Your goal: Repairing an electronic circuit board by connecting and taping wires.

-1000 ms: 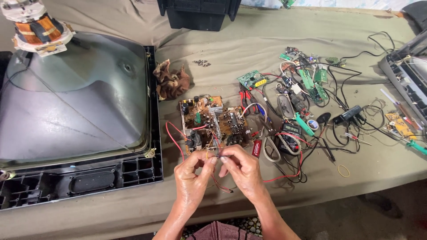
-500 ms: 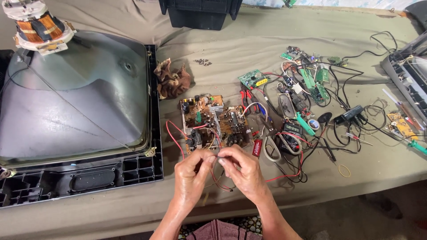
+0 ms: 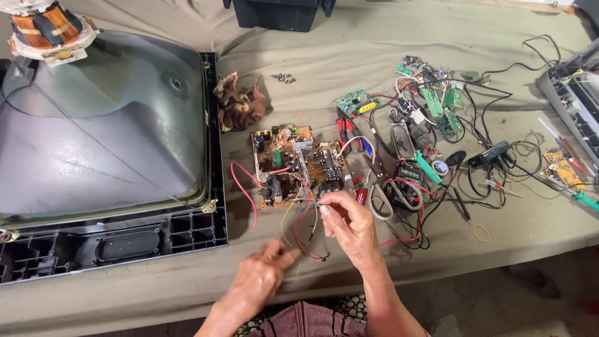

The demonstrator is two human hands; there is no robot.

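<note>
Beside the bared picture tube (image 3: 100, 131) on the cloth, the left hand (image 3: 259, 284) hovers loose and empty-fingered, while the right hand (image 3: 349, 224) pinches what seems a thin wire (image 3: 312, 218) trailing from the brown circuit board (image 3: 296, 165), which looks attached yet.

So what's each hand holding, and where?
The right hand pinches a thin wire near its upper end, beside the brown circuit board. The left hand holds nothing, fingers open.
</note>
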